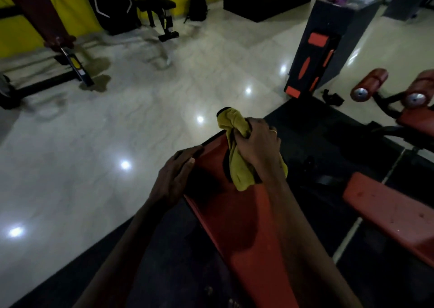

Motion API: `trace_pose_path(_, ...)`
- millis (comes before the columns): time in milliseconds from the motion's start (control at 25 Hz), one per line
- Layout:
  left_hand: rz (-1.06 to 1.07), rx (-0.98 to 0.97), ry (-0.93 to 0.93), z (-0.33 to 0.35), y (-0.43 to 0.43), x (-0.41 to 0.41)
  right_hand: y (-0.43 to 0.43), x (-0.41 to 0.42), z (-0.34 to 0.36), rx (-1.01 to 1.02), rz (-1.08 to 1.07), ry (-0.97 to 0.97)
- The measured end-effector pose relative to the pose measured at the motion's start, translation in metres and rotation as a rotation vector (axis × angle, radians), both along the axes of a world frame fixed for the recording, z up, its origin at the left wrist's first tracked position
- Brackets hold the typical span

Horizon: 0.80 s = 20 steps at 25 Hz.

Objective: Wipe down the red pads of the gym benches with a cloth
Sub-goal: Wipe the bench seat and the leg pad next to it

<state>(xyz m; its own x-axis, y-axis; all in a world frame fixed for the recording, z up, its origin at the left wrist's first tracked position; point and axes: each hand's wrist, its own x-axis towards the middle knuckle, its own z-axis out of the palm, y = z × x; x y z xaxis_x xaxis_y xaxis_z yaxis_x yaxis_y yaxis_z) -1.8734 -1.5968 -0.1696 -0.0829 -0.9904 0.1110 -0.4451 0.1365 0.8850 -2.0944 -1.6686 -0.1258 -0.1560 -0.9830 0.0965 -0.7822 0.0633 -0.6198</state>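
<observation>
A long red bench pad (244, 225) runs from the bottom of the head view up toward the middle. My right hand (258, 145) grips a bunched yellow cloth (237, 164) near the pad's far end, and the cloth hangs down onto the pad. My left hand (176, 173) rests on the pad's left edge with its fingers laid straight along the rim. A second red bench pad (387, 211) lies to the right.
A black rubber mat (328, 131) lies under the benches, with glossy pale tiled floor (117, 119) to the left. Red roller pads (368, 84) stand at the right edge. A black and orange cabinet (317, 49) stands behind. A dark red bench (40, 16) and black machines line the yellow wall.
</observation>
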Motion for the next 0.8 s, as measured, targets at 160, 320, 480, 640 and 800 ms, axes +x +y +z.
trace_pose_path(160, -0.275, 0.196, 0.347, 0.000, -0.013, 0.024, -0.016, 0.014, 0.011, 0.082, -0.045, 0.097)
trace_pose_path(320, -0.378, 0.198, 0.396, -0.016, -0.026, 0.035, -0.013, 0.033, 0.012, 0.085, -0.171, 0.160)
trace_pose_path(480, -0.534, 0.239, 0.441, -0.033, -0.035, 0.052, 0.020, 0.077, 0.011, 0.091, -0.299, 0.298)
trace_pose_path(640, -0.697, 0.199, 0.420, -0.038, -0.049, 0.064, 0.012, 0.101, 0.015, 0.114, -0.444, 0.225)
trace_pose_path(800, -0.728, 0.153, 0.376, -0.053, -0.072, 0.076, 0.019, 0.111, 0.018, 0.087, -0.532, 0.204)
